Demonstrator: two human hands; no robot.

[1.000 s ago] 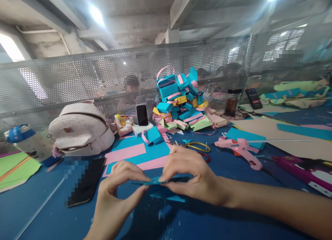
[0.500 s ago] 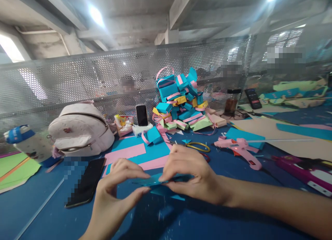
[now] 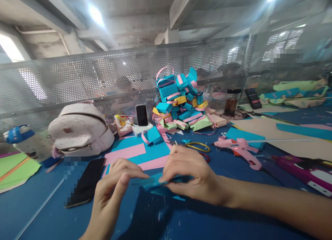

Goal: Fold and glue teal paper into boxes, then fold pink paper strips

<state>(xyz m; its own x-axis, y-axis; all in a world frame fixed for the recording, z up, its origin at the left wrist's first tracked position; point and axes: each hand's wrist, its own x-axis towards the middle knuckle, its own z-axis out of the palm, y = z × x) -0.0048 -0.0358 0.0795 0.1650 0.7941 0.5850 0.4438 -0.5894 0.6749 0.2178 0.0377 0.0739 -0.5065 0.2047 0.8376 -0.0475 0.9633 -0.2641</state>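
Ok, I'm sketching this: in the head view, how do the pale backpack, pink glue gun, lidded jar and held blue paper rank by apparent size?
1. Pale backpack
2. Pink glue gun and held blue paper: unsure, as the paper is partly hidden
3. Lidded jar

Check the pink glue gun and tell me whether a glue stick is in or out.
In: a long, pale glue stick juts straight out of the back of the pink glue gun.

Perf. metal partition (image 3: pixel 98 79) behind blue tbl (image 3: pixel 202 222); concrete ceiling (image 3: pixel 140 4) w/ beams (image 3: pixel 183 9), bright lts (image 3: pixel 95 15).
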